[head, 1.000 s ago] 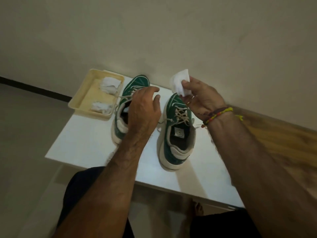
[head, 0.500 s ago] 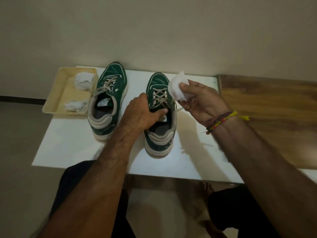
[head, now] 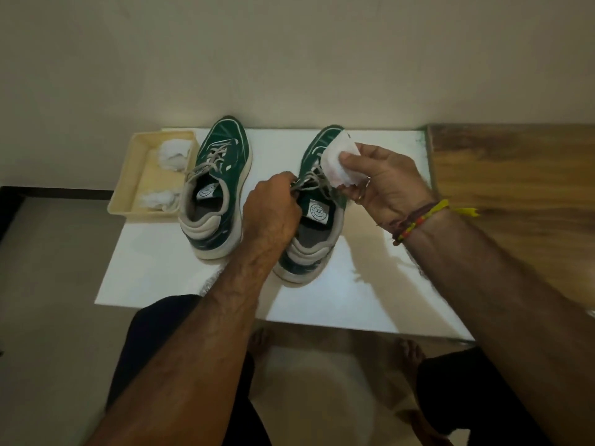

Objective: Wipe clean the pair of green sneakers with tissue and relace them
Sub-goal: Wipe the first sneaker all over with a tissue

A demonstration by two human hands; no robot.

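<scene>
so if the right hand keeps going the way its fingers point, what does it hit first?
Probably the right-side sneaker: the right hand holds a tissue just over its toe and laces, fingers pointing left toward it. Depth is unclear; the tissue would likely touch first.

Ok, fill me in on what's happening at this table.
A person sits at a white table cleaning a pair of green sneakers. The left hand grips the laces of the right-side sneaker, while the right hand holds a folded tissue near its toe. The other sneaker stands untouched beside a cream tray holding crumpled tissues. Both shoes are laced.
</scene>
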